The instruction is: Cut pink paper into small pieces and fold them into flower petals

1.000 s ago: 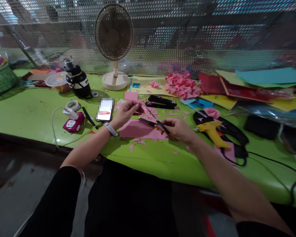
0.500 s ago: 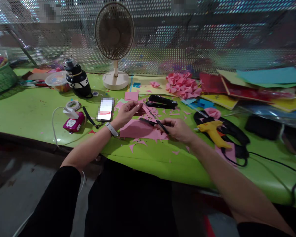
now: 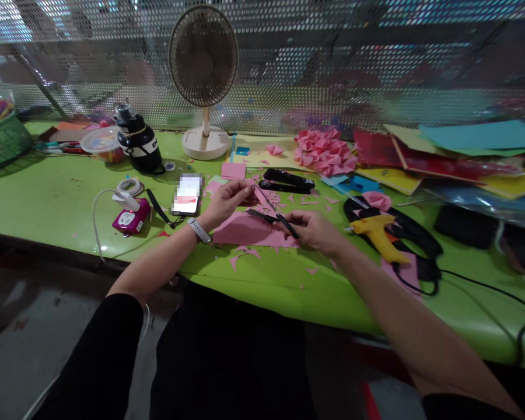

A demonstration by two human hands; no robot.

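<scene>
Scissors (image 3: 286, 224) with dark handles are in my right hand (image 3: 315, 230), its fingers closed round the handles. Their blades are spread apart and point left toward my other hand. My left hand (image 3: 228, 201), a pale watch band on its wrist, pinches a small piece of pink paper (image 3: 258, 195) by the blade tips; how much of it is held is hard to make out against the scraps behind. Under both hands lies a larger pink paper sheet (image 3: 236, 229). Cut pink scraps (image 3: 247, 252) are scattered around it on the green table.
Behind my hands lie a black stapler (image 3: 286, 181) and a heap of folded pink paper pieces (image 3: 324, 150). A yellow glue gun (image 3: 381, 234) with a cord is on the right. Leftward are a phone (image 3: 187, 195), a black bottle (image 3: 137, 143) and a fan (image 3: 205, 143).
Almost nothing differs. The scissors and my right hand have shifted very slightly, with the blades still apart. My left hand keeps its pinch in nearly the same place.
</scene>
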